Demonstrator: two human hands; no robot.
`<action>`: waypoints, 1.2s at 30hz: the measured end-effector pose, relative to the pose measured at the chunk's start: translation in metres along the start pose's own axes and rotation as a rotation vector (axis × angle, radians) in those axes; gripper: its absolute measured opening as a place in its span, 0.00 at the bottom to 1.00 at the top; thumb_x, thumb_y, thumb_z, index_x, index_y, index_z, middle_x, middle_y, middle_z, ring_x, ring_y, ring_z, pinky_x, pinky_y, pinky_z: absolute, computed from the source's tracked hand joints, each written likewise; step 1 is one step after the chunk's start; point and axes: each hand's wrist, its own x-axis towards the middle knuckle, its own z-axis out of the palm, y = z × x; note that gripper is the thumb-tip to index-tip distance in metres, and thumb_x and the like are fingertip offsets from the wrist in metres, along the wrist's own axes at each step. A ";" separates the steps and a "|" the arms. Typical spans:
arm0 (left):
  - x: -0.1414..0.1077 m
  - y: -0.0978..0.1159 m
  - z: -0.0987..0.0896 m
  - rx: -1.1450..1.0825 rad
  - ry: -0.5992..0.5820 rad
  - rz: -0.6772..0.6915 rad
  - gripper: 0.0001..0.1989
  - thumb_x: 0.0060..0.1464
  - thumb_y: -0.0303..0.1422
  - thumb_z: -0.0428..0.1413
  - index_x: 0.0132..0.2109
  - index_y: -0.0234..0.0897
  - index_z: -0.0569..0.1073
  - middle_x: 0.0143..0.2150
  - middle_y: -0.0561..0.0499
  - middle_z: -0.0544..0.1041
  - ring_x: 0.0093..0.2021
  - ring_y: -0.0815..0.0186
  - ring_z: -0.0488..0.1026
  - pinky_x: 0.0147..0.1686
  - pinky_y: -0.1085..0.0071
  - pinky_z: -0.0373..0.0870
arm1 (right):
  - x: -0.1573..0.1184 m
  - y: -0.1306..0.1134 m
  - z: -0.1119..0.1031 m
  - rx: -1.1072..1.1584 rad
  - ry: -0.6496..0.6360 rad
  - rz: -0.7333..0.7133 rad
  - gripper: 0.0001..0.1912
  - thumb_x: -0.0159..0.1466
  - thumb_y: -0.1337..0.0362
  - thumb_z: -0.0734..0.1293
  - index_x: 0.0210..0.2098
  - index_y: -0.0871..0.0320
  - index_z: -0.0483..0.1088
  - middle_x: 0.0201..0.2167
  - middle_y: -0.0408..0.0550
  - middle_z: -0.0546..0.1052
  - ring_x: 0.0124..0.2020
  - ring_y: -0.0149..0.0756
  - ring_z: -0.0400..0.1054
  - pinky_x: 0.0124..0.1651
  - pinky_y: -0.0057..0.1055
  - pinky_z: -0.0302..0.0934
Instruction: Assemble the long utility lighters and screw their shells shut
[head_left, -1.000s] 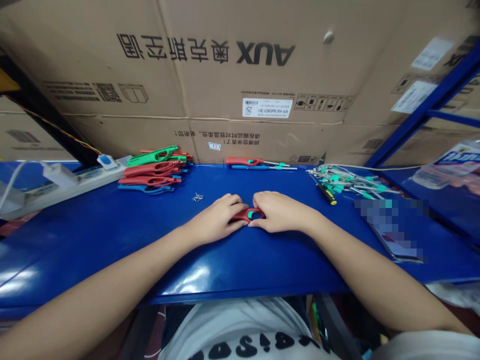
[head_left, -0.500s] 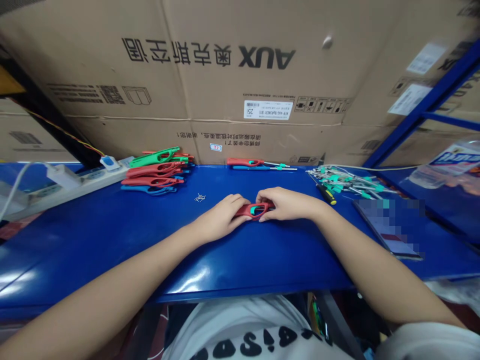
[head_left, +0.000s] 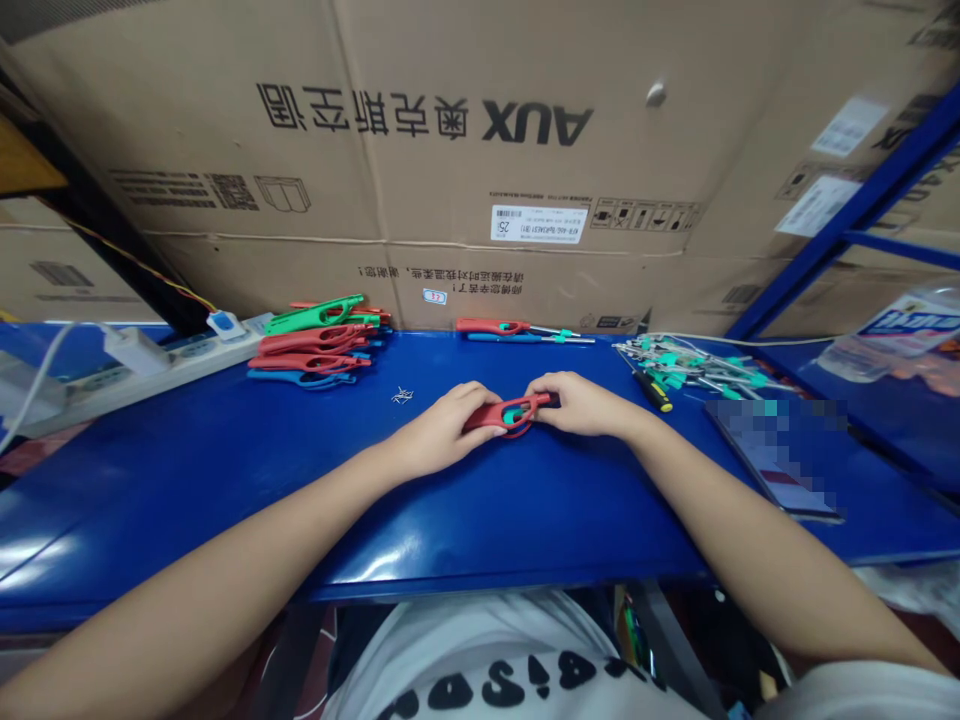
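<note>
Left fingers (head_left: 480, 394) grip the red handle (head_left: 489, 415). Right fingers (head_left: 546, 383) have shifted to its three-o'clock end, gripping there, baring its loop (head_left: 533, 405).

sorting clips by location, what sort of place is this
Probably a small workshop, at a workbench: red, green and blue plastic handles are piled on the left of the blue tabletop, metal rods with green parts lie heaped on the right, and a screwdriver lies beside them.

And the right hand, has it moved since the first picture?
Yes. The right hand has shifted slightly rightward, closer to the black-and-yellow screwdriver, and is now at the right end of the red handle.
</note>
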 end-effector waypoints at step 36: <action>0.003 -0.017 -0.017 0.107 0.076 -0.091 0.05 0.61 0.32 0.53 0.36 0.36 0.70 0.35 0.49 0.73 0.34 0.63 0.70 0.37 0.68 0.67 | -0.001 0.006 -0.012 -0.040 0.235 -0.160 0.15 0.69 0.60 0.61 0.27 0.57 0.70 0.28 0.47 0.75 0.31 0.36 0.67 0.40 0.33 0.59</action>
